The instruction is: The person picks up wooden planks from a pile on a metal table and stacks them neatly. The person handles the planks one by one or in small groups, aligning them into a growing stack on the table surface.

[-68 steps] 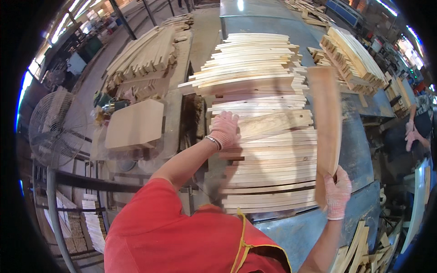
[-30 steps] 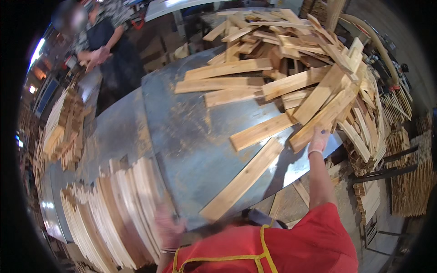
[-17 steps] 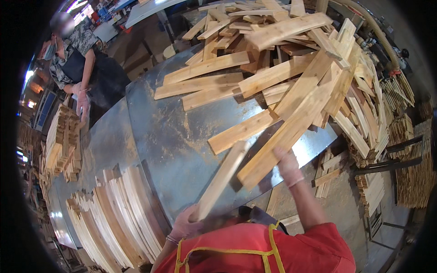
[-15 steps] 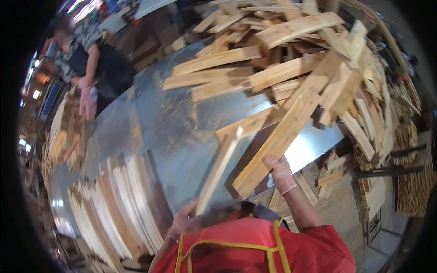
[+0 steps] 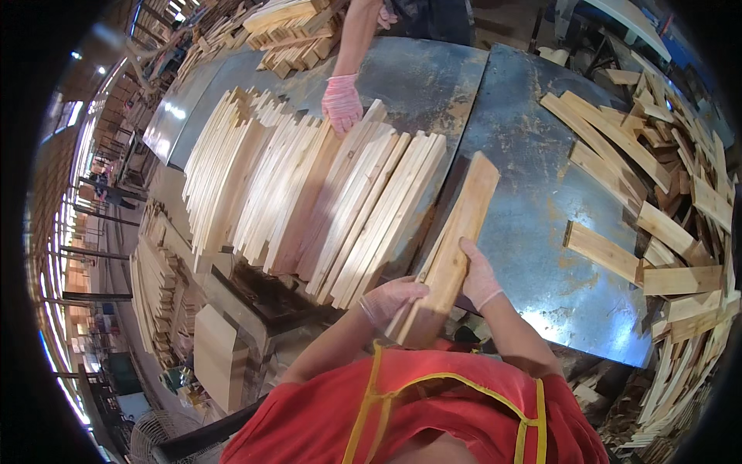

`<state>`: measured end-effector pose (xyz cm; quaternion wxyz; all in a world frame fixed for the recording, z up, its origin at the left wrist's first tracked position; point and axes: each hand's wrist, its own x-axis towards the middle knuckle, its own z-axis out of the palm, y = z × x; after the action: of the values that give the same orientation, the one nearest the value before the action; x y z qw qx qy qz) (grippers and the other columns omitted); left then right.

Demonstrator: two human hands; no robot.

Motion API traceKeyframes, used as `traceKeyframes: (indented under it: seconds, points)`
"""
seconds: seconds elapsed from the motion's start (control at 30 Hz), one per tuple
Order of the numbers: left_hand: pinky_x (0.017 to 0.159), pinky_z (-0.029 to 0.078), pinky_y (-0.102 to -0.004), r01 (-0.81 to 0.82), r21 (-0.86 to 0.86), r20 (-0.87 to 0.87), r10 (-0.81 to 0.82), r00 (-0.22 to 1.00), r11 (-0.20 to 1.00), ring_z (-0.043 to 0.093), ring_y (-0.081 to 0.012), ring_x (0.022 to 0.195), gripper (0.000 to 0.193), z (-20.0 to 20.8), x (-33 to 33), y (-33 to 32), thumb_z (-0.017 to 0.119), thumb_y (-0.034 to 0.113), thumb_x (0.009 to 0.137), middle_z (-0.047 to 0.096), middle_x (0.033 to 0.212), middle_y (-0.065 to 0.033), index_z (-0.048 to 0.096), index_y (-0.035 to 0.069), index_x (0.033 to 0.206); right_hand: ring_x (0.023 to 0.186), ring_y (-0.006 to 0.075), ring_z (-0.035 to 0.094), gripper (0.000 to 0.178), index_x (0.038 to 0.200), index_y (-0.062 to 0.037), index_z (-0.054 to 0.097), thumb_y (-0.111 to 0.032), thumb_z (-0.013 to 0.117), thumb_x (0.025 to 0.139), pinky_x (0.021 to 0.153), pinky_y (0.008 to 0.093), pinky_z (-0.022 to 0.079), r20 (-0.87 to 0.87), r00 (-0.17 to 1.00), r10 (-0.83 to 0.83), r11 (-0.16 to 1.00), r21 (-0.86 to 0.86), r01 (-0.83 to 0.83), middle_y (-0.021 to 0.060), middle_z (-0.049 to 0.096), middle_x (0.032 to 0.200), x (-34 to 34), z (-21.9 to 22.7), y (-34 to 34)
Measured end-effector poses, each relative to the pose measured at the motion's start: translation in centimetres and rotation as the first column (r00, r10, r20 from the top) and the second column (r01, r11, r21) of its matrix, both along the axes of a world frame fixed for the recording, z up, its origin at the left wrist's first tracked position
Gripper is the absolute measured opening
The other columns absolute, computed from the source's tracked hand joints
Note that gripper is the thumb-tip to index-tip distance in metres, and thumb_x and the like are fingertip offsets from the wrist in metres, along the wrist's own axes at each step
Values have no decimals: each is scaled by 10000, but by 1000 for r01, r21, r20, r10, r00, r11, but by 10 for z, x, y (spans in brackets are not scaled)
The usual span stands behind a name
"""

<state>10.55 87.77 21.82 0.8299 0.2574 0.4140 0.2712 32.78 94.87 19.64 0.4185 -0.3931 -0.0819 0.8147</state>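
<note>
Two wooden boards are held together, slanting up in front of my body. The wider front board (image 5: 457, 246) largely covers the narrower one, of which only an edge shows on its left. My left hand (image 5: 396, 298), in a pinkish glove, is closed on their lower left side. Gloved alike, my right hand (image 5: 481, 275) grips the front board's right edge, thumb on its face. Just left of these boards stands a long row of boards on edge (image 5: 371, 201), packed side by side on the metal table (image 5: 533, 193).
Across the table a co-worker's gloved hand (image 5: 342, 103) touches the row's far end. A loose pile of boards (image 5: 680, 224) covers the table's right side. More boards are stacked (image 5: 297, 35) at the far left. A cardboard-coloured panel (image 5: 218, 357) stands at lower left.
My view has swung left, toward the row. The two boards, apart before with one in each hand, are now together. The co-worker's hand now reaches onto the row.
</note>
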Motion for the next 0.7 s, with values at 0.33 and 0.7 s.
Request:
traceKeyframes:
  seconds: [0.33, 0.7]
  points:
    - [1203, 327, -516, 760, 235, -870, 479, -113, 606, 442, -357, 1438, 859, 31, -15, 31, 736, 454, 841, 516, 1492, -175, 465, 25, 1533, 1039, 189, 650, 728, 1538, -1, 436, -261, 743, 931, 886, 369, 534, 528, 777, 343, 850, 177, -496, 158, 677, 1227, -87, 4, 34]
    - [1129, 448, -522, 807, 389, -817, 572, 77, 445, 575, -431, 1260, 551, 23, 0, 40, 658, 201, 841, 644, 1344, -211, 632, 37, 1366, 863, 96, 583, 334, 1290, -43, 685, -198, 710, 995, 760, 273, 498, 643, 439, -628, 757, 376, 534, 5, 664, 1012, 358, 30, -86]
